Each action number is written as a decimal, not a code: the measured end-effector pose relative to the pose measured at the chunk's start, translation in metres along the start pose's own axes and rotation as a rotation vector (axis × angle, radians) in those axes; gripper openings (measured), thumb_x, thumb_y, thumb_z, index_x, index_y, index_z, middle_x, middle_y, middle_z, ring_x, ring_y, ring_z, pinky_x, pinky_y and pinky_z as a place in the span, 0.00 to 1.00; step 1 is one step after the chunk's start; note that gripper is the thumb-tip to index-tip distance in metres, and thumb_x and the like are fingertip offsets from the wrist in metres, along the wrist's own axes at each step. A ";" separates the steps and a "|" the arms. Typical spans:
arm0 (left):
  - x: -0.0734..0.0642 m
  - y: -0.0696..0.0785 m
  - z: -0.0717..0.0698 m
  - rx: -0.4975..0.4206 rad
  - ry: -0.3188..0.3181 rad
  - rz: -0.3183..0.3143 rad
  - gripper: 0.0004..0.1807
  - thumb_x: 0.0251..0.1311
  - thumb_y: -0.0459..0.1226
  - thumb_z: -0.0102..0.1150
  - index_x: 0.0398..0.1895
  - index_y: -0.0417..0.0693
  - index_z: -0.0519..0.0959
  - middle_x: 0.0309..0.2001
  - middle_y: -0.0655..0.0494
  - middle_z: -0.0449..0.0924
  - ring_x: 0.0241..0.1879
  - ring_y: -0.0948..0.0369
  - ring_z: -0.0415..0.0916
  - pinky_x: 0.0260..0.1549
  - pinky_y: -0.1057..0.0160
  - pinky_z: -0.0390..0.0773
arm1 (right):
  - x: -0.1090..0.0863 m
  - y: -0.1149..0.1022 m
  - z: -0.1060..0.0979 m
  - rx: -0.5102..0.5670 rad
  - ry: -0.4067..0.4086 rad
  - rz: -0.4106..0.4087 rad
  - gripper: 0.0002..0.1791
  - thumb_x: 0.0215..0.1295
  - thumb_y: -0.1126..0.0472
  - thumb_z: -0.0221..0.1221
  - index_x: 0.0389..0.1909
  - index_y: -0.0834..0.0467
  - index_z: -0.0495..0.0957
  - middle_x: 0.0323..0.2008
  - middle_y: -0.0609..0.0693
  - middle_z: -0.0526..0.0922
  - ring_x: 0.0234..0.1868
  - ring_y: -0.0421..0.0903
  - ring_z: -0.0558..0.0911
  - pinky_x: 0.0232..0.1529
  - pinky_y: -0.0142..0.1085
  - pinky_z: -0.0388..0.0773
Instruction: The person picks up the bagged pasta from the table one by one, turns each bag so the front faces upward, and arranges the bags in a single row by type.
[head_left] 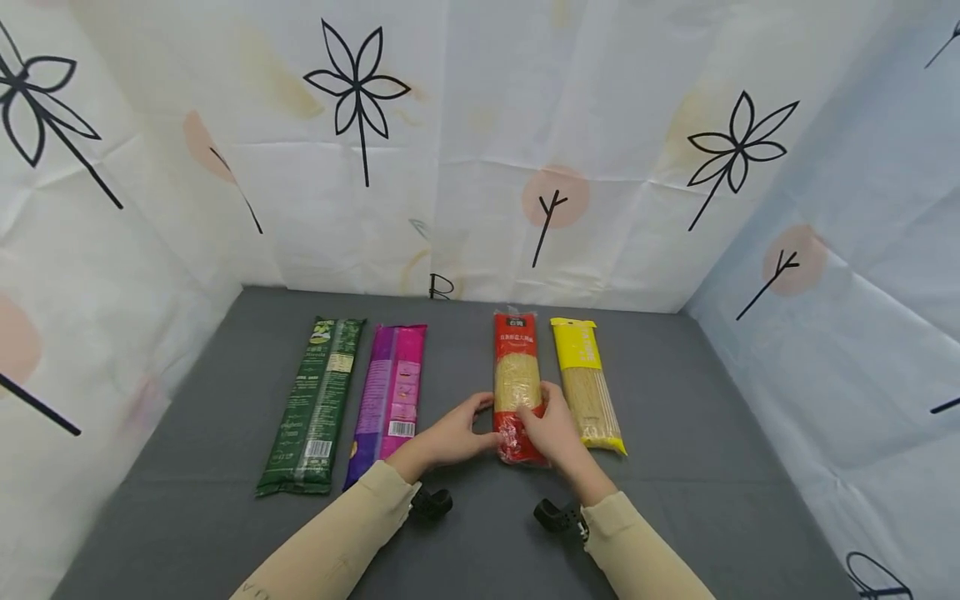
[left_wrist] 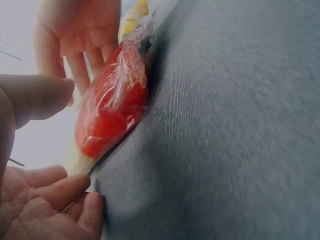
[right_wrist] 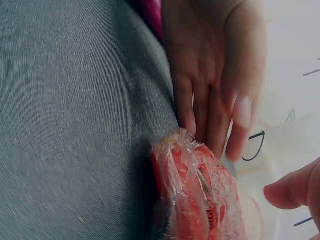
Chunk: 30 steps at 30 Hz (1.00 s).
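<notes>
A red pack of noodles [head_left: 517, 387] lies on the grey table, its clear window showing pale yellow strands. My left hand [head_left: 453, 433] is at its left side, fingertips right at the edge and thumb held apart from the fingers. On the other side is my right hand [head_left: 553, 425], its thumb over the pack's front and its fingers along the right edge. In the left wrist view, the pack's crinkled clear end [left_wrist: 120, 105] lies between both hands. The right wrist view shows the left hand's fingers [right_wrist: 215, 110] fairly straight beside the wrapper and the right thumb [right_wrist: 292, 190] raised off it.
A yellow pack of noodles [head_left: 588, 387] lies just right of the red one. To the left are a purple and pink pack [head_left: 386, 396] and a long green pack [head_left: 315, 408]. White patterned cloth [head_left: 480, 150] walls the table [head_left: 675, 400] at the back and sides.
</notes>
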<state>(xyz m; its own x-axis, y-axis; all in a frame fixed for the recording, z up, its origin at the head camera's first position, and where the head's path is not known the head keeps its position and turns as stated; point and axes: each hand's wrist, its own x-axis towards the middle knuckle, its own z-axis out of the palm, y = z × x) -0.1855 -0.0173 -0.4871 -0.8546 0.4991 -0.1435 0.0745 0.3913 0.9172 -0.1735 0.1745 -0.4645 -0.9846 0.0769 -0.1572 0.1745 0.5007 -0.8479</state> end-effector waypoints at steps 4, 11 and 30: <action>-0.009 0.002 -0.009 0.060 0.050 0.023 0.40 0.62 0.45 0.63 0.73 0.43 0.56 0.70 0.44 0.60 0.67 0.47 0.60 0.61 0.49 0.65 | 0.002 -0.005 -0.001 -0.015 0.036 -0.066 0.37 0.68 0.54 0.58 0.71 0.61 0.53 0.70 0.61 0.58 0.69 0.55 0.60 0.65 0.53 0.60; -0.028 0.004 -0.034 0.164 0.149 0.014 0.44 0.59 0.47 0.66 0.74 0.47 0.55 0.71 0.49 0.59 0.68 0.47 0.59 0.61 0.45 0.64 | 0.003 -0.017 0.000 0.018 0.062 -0.168 0.39 0.66 0.48 0.60 0.71 0.54 0.54 0.68 0.56 0.59 0.69 0.55 0.60 0.65 0.52 0.61; -0.061 -0.016 -0.092 0.320 0.349 -0.040 0.47 0.58 0.48 0.66 0.75 0.43 0.52 0.71 0.39 0.53 0.69 0.39 0.49 0.59 0.34 0.60 | -0.004 -0.046 0.048 0.237 -0.149 -0.213 0.45 0.61 0.45 0.64 0.73 0.53 0.52 0.65 0.60 0.65 0.59 0.53 0.73 0.56 0.51 0.72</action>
<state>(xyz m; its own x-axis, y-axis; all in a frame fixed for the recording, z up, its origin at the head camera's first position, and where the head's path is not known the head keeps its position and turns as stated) -0.1820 -0.1254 -0.4583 -0.9775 0.2109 0.0071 0.1459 0.6512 0.7448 -0.1770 0.1100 -0.4487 -0.9895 -0.1432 -0.0212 -0.0194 0.2762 -0.9609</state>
